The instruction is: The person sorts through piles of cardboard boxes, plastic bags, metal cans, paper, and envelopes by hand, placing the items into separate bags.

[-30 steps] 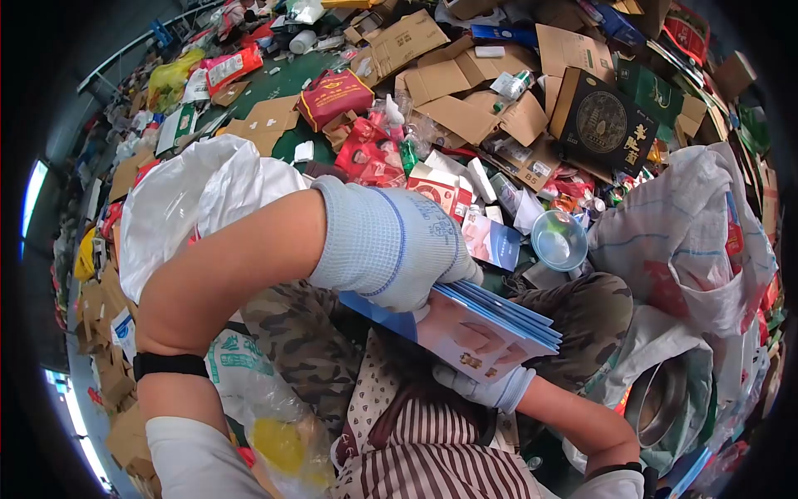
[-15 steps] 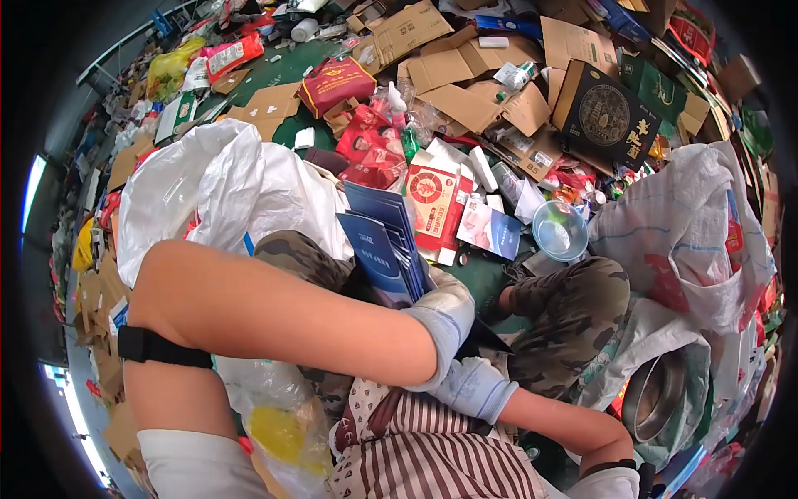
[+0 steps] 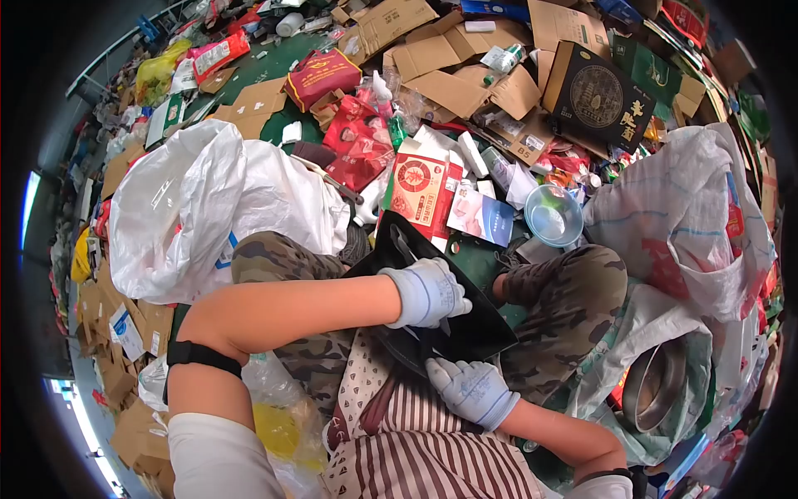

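A black bag [image 3: 486, 328] lies spread across my lap, its dark opening facing up. My left hand [image 3: 429, 293], in a white-and-blue work glove, has its fingers curled at the bag's upper part. Nearer my body, my right hand [image 3: 472, 391], gloved the same way, grips the bag's near edge. Beyond the bag lie a red-and-cream box [image 3: 420, 193] and a blue-and-white printed card [image 3: 482, 218]. The inside of the bag is too dark to make out.
An open white sack [image 3: 287, 195] stands on the left. At right are another white sack [image 3: 677, 220], a clear blue bowl [image 3: 554, 216] and a metal pan [image 3: 652, 387] in a bag. Cardboard, a black box [image 3: 600, 98] and mixed waste spread across the green floor [image 3: 270, 71].
The blue brochures that my left hand held are out of sight. That hand is now at the black bag, which lies more open and visible. My right hand has shifted slightly along its edge.
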Demonstrator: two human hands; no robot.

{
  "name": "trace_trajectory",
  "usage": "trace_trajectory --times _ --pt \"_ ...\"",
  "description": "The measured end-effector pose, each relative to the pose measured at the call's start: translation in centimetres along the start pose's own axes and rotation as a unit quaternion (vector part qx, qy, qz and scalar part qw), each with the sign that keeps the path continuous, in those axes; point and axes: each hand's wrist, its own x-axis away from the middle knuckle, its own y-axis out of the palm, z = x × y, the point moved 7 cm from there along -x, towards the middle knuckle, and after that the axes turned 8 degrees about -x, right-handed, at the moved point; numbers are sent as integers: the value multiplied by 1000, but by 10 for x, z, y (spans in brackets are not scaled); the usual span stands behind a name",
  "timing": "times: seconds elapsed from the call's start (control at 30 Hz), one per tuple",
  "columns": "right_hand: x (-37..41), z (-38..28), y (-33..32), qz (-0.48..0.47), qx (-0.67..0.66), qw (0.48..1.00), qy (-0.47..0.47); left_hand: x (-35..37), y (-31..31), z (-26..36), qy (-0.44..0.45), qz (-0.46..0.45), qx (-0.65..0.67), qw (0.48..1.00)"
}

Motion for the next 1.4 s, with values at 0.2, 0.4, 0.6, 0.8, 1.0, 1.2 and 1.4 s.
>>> trace_trajectory --times 0.2,0.4,0.6,0.8,1.0,1.2,1.4 --pt "-3 2 -9 -22 -32 998 -44 50 -27 -44 -164 474 -229 835" --pt "22 8 -41 -87 104 979 -155 51 15 -78 -278 40 -31 959" --pt "44 69 -30 -306 17 946 104 46 69 -80 -324 73 66 941" --pt "-38 77 -59 -157 -73 961 215 27 52 -62 -255 105 95 957" --pt "-117 99 52 -239 0 968 83 37 51 -69 -152 31 95 983" --pt "-121 84 -15 -499 136 844 141 62 66 -121 -265 112 191 939" --pt "-98 59 -39 -505 178 838 106 56 71 -136 -307 155 273 898"
